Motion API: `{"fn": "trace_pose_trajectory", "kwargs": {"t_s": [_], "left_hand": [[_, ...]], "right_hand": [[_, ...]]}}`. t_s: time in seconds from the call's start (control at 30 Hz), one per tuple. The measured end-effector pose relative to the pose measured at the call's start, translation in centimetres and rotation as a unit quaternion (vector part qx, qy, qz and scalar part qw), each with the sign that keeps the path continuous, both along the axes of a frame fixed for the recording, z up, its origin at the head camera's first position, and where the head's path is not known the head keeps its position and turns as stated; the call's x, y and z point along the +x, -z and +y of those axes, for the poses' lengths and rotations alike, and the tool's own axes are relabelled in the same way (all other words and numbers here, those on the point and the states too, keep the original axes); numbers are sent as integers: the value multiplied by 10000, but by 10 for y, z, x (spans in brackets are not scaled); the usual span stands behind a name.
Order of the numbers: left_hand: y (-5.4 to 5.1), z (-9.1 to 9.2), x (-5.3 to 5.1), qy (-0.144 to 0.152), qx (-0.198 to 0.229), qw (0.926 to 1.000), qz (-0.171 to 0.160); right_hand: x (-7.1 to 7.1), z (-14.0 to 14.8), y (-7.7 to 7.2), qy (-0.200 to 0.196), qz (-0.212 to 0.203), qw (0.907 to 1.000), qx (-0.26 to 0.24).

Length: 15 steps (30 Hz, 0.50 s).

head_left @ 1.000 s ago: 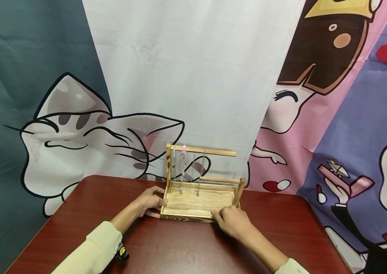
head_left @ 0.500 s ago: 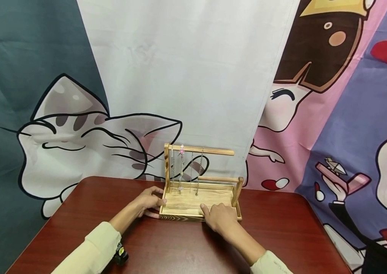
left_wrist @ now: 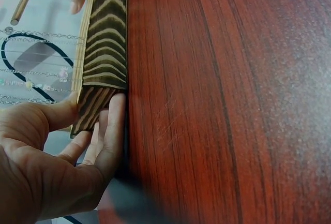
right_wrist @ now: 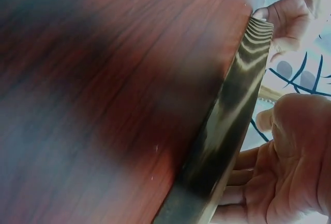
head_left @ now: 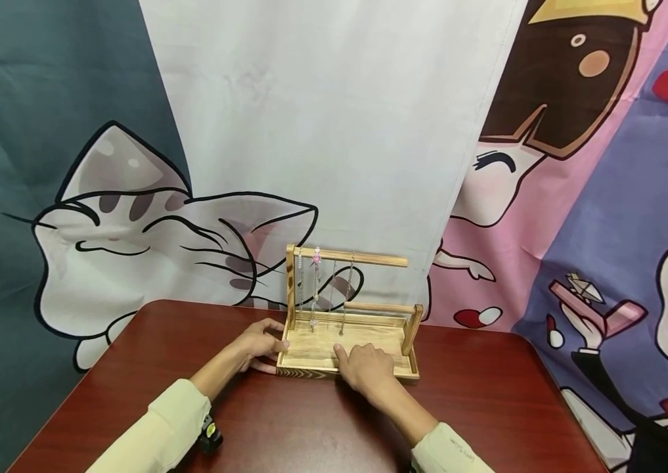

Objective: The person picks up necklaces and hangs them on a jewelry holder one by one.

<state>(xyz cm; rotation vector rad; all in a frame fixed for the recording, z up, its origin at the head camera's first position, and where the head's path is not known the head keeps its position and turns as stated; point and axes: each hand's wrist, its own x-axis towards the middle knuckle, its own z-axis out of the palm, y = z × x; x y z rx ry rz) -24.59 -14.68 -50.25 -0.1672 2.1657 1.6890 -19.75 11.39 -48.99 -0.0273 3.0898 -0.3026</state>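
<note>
A wooden jewelry stand (head_left: 304,372) with a shallow tray base stands on the table. Several thin chains hang from its upper bar, among them a necklace (head_left: 316,260) with a pink ornament. My left hand (head_left: 257,346) grips the tray's left end; in the left wrist view, its thumb lies at the rim and its fingers touch the dark-grained end wall (left_wrist: 93,107). Over the front rim reaches my right hand (head_left: 369,371), relaxed fingers inside the tray with nothing seen held. The right wrist view shows those fingers (right_wrist: 235,195) partly hidden behind the front wall (right_wrist: 227,110).
The reddish-brown table (head_left: 286,433) extends around the stand. A lower bar (head_left: 378,307) and a short post (head_left: 412,332) rise at the tray's right. Behind the table hangs a cloth (head_left: 334,131) printed with cartoon figures. A small black device (head_left: 211,437) sits by the left cuff.
My right hand has slid left along the tray's front, from near the right corner to about the middle. The left hand keeps its grip, and the stand stays in place.
</note>
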Motion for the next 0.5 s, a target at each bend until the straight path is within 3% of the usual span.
{"fn": "trace_pose_trajectory", "kwargs": {"t_s": [0.27, 0.5], "left_hand": [[-2, 1, 0, -25, 30, 10000, 35], [-1, 1, 1, -26, 5, 10000, 19]], "right_hand": [[-7, -13, 4, -391, 302, 9985, -217], [-8, -15, 8, -1116, 378, 9911, -627]]}}
